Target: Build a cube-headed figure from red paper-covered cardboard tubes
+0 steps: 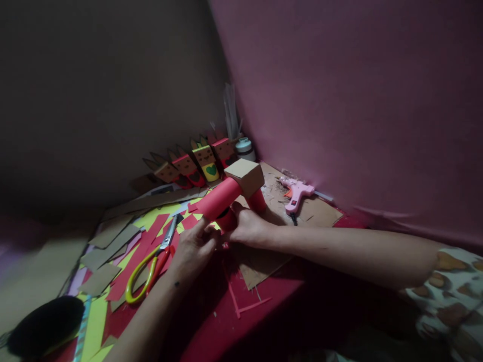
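A craft figure made of a cardboard box [247, 176] and rolled red paper [221, 198] is between my hands. The red paper sticks out toward the left from the box, and a second red tube [257, 201] shows beneath the box. My left hand [198, 246] is closed at the near end of the red paper, its fingers curled. From below, my right hand [251, 226] grips the figure, with the thumb raised near the box and the other fingers partly hidden. Just left of my left hand lie scissors [153, 266] with yellow and red handles, blades apart.
Several finished box-headed figures [206, 163] stand along the back, beside a small jar [245, 149] and clear sticks [231, 110]. A pink glue gun [298, 193] lies at the right by the wall. Paper and cardboard scraps [113, 251] cover the left; a black round object [47, 324] is nearer.
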`<state>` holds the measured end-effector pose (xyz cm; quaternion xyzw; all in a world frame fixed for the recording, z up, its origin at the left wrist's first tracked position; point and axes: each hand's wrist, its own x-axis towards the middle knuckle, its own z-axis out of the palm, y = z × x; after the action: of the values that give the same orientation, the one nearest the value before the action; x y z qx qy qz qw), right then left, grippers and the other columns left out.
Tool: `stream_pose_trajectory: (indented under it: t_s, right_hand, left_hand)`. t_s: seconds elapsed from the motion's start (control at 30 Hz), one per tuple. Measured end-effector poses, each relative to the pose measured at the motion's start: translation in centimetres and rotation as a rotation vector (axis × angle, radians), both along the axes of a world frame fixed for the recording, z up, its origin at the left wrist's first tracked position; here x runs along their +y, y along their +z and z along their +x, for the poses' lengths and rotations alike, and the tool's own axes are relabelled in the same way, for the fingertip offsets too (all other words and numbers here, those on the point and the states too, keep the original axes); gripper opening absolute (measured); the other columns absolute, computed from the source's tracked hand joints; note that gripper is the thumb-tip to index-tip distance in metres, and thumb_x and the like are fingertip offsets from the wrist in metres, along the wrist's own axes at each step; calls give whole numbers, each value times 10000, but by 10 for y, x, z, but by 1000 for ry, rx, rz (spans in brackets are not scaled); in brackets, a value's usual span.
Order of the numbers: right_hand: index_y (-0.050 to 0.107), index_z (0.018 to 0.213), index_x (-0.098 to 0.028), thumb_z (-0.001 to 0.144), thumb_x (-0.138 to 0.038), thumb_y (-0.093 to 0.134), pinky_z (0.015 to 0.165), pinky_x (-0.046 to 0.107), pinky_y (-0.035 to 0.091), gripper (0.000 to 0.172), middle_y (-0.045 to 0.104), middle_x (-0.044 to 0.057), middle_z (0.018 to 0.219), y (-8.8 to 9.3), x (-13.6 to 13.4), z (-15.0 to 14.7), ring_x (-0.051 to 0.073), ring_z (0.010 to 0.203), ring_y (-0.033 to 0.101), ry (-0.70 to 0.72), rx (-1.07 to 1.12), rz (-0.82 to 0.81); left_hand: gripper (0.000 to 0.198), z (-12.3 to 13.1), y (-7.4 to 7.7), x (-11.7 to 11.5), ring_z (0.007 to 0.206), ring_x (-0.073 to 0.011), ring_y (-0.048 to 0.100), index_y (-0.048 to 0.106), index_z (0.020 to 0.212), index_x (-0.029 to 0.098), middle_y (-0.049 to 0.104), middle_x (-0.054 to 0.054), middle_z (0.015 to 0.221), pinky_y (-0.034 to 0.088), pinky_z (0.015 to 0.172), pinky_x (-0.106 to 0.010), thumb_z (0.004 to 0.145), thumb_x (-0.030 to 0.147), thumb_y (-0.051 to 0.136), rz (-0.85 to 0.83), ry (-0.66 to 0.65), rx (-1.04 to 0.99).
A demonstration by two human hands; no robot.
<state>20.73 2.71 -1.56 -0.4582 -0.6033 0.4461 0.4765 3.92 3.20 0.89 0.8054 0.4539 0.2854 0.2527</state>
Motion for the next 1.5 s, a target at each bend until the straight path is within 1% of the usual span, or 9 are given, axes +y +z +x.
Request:
stream_pose_trajectory:
  t_s: [0.23,0.3,0.4,0.5,0.6,0.9,1.07,1.3,1.5]
  right_hand:
    - [562,852,-207,606,-116,799,748,381,538,353,661,29,857,-10,18,-4,269,860,649,87,101,38]
    - [575,873,-203,634,-140,787,772,381,534,326,671,32,891,-14,21,-3,260,878,644,114,136,73]
    - [585,980,-197,640,-194,802,789,355,535,404,676,29,960,-16,23,-3,241,921,645,129,170,74]
    - [591,1016,-185,629,-212,811,762,326,534,446,668,25,967,-10,21,-2,227,914,644,152,185,81]
    - [614,976,-180,635,-194,796,741,313,525,386,665,22,941,-1,17,-1,227,919,632,175,170,133]
    - [548,1050,-180,607,-130,746,801,328,537,488,623,18,975,11,8,3,207,920,605,245,251,148]
    - [527,1011,-178,616,-112,722,791,320,537,445,598,3,928,13,5,5,193,885,600,259,258,141]
    - [511,1096,-181,636,-120,716,782,319,549,507,608,25,996,5,13,6,204,917,605,287,247,236]
    - [546,1047,-182,644,-79,687,792,313,548,440,618,23,992,5,15,8,209,929,610,299,179,293]
  left_hand:
    - [130,0,6,3,559,-192,630,588,719,219,680,-26,618,452,556,-293,763,316,514,158,-13,173]
    - [165,1,7,2,563,-197,632,590,728,214,689,-40,633,450,554,-296,783,336,494,196,-7,180]
    - [179,4,12,1,551,-197,619,590,736,203,695,-54,648,444,536,-294,782,330,471,274,-10,189]
    - [170,6,18,-1,516,-181,578,586,739,194,672,-43,613,427,513,-280,777,312,469,342,-22,210]
    - [152,7,24,-2,476,-165,536,583,719,192,639,-26,561,406,487,-269,754,278,462,385,-30,193]
    - [186,2,30,-5,483,-160,527,606,684,179,621,-22,555,404,486,-271,762,266,461,347,-57,222]
    - [177,2,33,-6,498,-169,562,590,669,181,620,-21,559,424,495,-276,763,254,459,311,-97,209]
    - [171,3,31,-9,515,-175,585,604,731,164,644,-31,586,442,507,-283,801,242,468,323,-106,173]
    - [155,4,31,-12,495,-176,571,584,722,179,626,-24,567,448,492,-284,793,237,459,329,-112,153]
